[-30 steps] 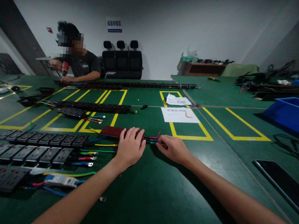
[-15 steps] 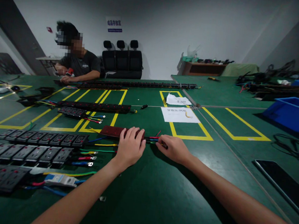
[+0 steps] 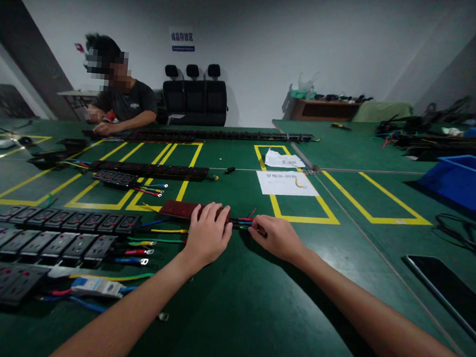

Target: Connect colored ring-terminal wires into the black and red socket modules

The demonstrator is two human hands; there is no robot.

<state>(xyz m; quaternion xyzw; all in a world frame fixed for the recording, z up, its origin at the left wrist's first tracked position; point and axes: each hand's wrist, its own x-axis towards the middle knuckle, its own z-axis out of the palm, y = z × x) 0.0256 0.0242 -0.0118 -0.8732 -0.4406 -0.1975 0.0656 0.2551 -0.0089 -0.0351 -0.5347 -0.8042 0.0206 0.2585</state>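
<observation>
Dark red strip: on green table, left of wires. Left hand lies on strip's right end, fingers slightly spread. Right hand at wires, fingers curled, pinching their ends; exact fingertip contact unclear.

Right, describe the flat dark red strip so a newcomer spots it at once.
On the green table, find the bare left hand. Its fingers lie on the flat dark red strip, which has coloured wires at both ends. Its red top sets it apart from the neighbouring black socket strips.
</observation>
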